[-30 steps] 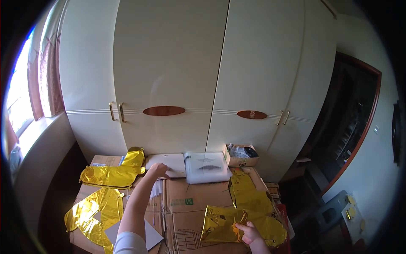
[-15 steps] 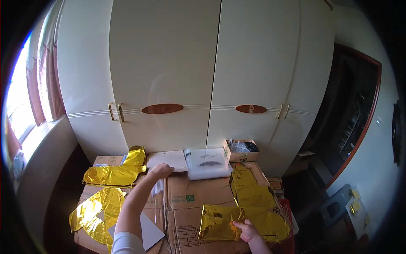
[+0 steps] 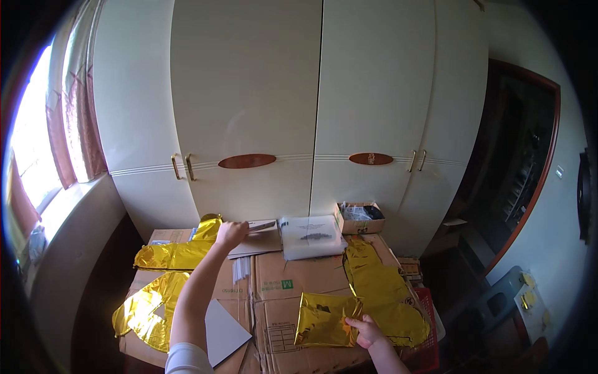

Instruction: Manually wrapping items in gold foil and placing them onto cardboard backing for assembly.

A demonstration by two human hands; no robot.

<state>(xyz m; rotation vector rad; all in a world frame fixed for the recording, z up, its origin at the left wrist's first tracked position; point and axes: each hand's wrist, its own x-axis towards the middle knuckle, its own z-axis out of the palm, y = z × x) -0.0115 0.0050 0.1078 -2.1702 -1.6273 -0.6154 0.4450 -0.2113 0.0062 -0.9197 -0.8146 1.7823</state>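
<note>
My left hand (image 3: 233, 232) is at the far side of the cardboard-covered surface, its fingers closed on the edge of a white card (image 3: 261, 226). That card is tilted up and shows nearly edge-on above a stack of similar cards (image 3: 265, 242). Close to me on the right, my right hand (image 3: 369, 331) pinches the right edge of a folded gold foil balloon (image 3: 327, 321), thumb on top. A larger flat gold foil balloon (image 3: 380, 280) lies behind and beside it. Another white card (image 3: 225, 333) lies flat near my left forearm.
More gold foil (image 3: 149, 311) lies at the left, with another flat gold piece (image 3: 168, 255) behind it. Clear plastic bags (image 3: 311, 237) are stacked at the back, beside a small open box (image 3: 360, 218). Thin white strips (image 3: 241, 269) lie mid-left. Tall cabinets (image 3: 249, 93) stand behind.
My left hand has moved slightly left and up, tilting a white card off the stack. My right hand keeps its hold on the folded foil. The whole view has shifted a little.
</note>
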